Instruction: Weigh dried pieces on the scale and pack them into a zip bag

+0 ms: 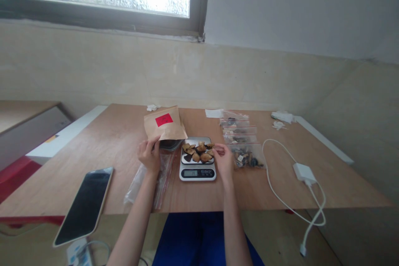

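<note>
A white kitchen scale (197, 176) stands mid-table, its small display lit. Curled, dried brown slices (199, 152) lie in a loose heap on its plate. To the left, my left hand (149, 155) pinches the lower edge of a brown paper bag (174, 126) with a red label. Under the bag shows part of a dark, clear-rimmed container (171, 145). At the plate's right edge, the fingertips of my right hand (224, 158) are closed together against a dried slice. Clear zip bags (162, 181) lie flat beneath my left forearm.
Several filled zip bags (247, 156) overlap to the right of the scale. A white charger with cable (304, 172) trails over the front edge at right. At left, a tablet (85, 203) overhangs the edge. Crumpled tissues (282, 116) and white paper (213, 113) lie at the back.
</note>
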A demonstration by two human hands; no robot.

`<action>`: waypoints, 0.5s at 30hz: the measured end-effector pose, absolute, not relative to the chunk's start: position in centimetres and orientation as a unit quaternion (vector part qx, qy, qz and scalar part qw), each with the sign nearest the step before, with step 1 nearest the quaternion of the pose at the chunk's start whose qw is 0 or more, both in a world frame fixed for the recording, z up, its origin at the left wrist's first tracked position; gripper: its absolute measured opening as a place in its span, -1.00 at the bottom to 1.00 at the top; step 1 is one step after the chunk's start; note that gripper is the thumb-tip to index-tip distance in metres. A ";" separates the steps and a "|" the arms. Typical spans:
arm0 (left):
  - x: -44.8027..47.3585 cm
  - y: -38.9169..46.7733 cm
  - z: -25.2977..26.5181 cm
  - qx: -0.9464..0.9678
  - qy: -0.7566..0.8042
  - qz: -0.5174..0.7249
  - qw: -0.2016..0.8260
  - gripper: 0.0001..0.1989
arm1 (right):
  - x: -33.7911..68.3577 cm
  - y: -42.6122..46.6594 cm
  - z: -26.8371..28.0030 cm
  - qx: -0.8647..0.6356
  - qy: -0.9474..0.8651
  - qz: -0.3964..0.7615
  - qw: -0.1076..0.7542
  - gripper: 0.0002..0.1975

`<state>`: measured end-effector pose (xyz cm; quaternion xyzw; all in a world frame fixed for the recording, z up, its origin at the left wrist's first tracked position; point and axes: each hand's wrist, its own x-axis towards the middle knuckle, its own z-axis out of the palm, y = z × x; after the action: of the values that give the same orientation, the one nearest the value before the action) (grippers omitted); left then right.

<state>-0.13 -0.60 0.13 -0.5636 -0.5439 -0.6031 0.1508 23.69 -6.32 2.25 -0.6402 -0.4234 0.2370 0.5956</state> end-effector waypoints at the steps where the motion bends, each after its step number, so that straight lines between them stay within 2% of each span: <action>1: -0.1 -0.6 0.1 -0.565 -0.542 -0.603 0.154 -0.78 | 23.6 -6.2 2.2 -0.643 -0.432 0.238 0.586 -0.79; 6: -0.1 -0.5 0.1 -0.566 -0.544 -0.599 0.156 -0.77 | 23.5 -6.0 2.3 -0.648 -0.459 0.223 0.565 -0.77; 12: -0.1 -0.6 0.2 -0.563 -0.566 -0.589 0.125 -0.72 | 21.7 -7.8 4.7 -0.640 -0.477 0.095 0.595 -0.75; 15: -0.1 -0.7 0.2 -0.566 -0.566 -0.588 0.114 -0.71 | 18.8 -9.0 6.5 -0.564 -0.546 0.153 0.600 -0.76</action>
<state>-0.07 -0.72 0.23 -0.5659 -0.5661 -0.5884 0.1141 18.81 -9.02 6.45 -0.5640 -0.5464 0.1529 0.6000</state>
